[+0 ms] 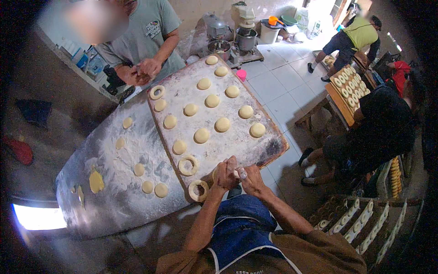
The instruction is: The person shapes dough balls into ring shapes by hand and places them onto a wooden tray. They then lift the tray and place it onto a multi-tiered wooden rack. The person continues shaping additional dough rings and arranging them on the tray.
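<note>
My left hand (225,174) and my right hand (252,179) meet above the near edge of a floured board (232,148). Both are closed, with fingers bent toward each other. Something pale shows between the fingertips; whether it is dough or flour on the skin I cannot make out. Left of my left hand, a dough ring (198,191) lies at the board's corner, and another dough ring (188,165) sits just beyond it. Part of a dough piece (214,174) peeks out behind my left hand. Several round dough pieces (201,135) are spread over the board.
A metal table (109,208) dusted with flour carries more dough rounds (138,170) and a flat yellowish scrap (96,181). Across the board stands a person in a grey shirt (157,27). At right are a tray of dough rings (350,86), two other people and a rack (365,228).
</note>
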Demonstrator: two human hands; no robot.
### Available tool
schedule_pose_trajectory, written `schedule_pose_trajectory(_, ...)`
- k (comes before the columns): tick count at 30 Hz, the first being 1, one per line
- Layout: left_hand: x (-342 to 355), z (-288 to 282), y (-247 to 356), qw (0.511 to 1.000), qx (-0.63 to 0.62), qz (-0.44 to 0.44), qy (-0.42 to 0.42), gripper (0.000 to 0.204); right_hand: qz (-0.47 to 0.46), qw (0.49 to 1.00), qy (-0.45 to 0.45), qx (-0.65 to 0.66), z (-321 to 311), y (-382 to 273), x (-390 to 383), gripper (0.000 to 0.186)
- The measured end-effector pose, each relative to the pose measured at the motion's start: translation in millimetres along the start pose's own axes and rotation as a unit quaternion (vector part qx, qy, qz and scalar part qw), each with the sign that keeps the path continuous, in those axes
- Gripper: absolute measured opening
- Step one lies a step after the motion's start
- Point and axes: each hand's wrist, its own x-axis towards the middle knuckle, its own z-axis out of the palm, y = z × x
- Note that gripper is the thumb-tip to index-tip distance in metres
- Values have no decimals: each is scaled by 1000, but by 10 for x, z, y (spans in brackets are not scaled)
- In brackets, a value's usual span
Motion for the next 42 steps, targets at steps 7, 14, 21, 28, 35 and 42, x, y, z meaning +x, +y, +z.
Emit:
schedule_pose_trajectory(7,-79,127,-240,977,148,152,11,34,18,979,41,197,-205,80,-155,51)
schedule_pose_trajectory(14,662,83,279,933,145,-291,-156,23,228,972,58,-5,-543,-50,-16,47)
schedule_pose_trajectory(21,508,18,1,964,174,-55,-195,27,46,958,182,-216,-647,503,250,40)
schedule_pose_trajectory(28,344,-68,160,968,210,-57,-123,33,132,953,88,-258,-625,857,916,28)
schedule_pose_trajectory(35,-724,-1082,-92,974,141,-177,5,22,64,997,20,-38,-354,-85,955,33)
schedule_pose_trajectory(42,-1366,-2024,-208,947,161,-230,156,14,-130,970,-207,10,1719,-1181,1361,27)
